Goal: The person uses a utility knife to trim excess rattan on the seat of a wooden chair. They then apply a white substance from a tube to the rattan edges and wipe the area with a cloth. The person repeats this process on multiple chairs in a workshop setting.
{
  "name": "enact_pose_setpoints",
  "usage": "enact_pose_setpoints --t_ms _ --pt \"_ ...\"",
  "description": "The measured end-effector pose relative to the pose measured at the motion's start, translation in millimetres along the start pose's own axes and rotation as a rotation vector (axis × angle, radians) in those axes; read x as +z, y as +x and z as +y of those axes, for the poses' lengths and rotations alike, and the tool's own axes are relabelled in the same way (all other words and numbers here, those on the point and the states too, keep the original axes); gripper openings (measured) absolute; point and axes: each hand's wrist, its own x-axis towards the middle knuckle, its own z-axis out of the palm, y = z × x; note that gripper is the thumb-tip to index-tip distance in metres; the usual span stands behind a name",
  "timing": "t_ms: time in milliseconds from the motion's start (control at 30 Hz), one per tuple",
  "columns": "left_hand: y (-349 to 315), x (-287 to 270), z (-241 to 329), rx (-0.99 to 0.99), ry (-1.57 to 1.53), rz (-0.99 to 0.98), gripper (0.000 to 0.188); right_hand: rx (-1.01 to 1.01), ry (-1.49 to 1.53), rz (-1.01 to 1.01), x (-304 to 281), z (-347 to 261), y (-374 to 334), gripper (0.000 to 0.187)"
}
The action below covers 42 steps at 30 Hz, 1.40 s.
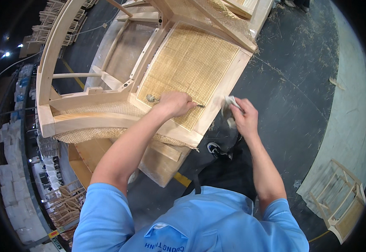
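My left hand (pixel 175 103) is closed around a slim hand tool (pixel 201 106) over the woven cane panel (pixel 191 59) of a pale wooden chair frame (pixel 86 122). The tool's narrow dark tip shows to the right of my fist, near the panel's edge. A greyish rounded lump (pixel 151 98) shows on the fist's other side; I cannot tell whether it belongs to the tool. To the right of the frame, off its edge, my right hand (pixel 246 117) pinches a crumpled white rag (pixel 230 105), part of which hangs down, slightly blurred.
Loose cane webbing (pixel 90 135) hangs along the frame's near-left side. The frame rests on a plastic-wrapped support (pixel 160 164). Another wooden frame (pixel 338 201) stands at the lower right. Fibre scraps (pixel 292 38) litter the dark floor. Stacked wooden parts (pixel 59 21) lie far left.
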Motion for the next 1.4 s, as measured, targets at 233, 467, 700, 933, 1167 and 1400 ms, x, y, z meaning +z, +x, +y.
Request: enact_pose_setpoints --t_ms 233,467,700,933,1167,1400 --pt "8 9 -1 0.023 0.019 0.025 0.045 -0.187 -0.454 -0.078 32 -3 34 0.03" --pt "8 9 -8 0.023 -0.005 -0.025 0.043 -0.32 -0.539 -0.203 38 -1 22 0.032" --pt "7 6 -4 0.016 0.031 -0.039 0.041 -0.319 -0.501 -0.278 46 -5 7 0.033" --pt "6 7 -10 0.017 -0.012 -0.043 0.041 -0.312 -0.454 -0.256 55 -8 -10 0.036" --pt "-16 -23 -13 -0.077 -0.049 0.083 0.043 -0.309 -0.457 -0.36 77 -14 -49 0.038" --pt "-31 -24 -13 -0.026 -0.049 0.168 0.04 -0.233 -0.479 -0.124 74 -17 -31 0.029"
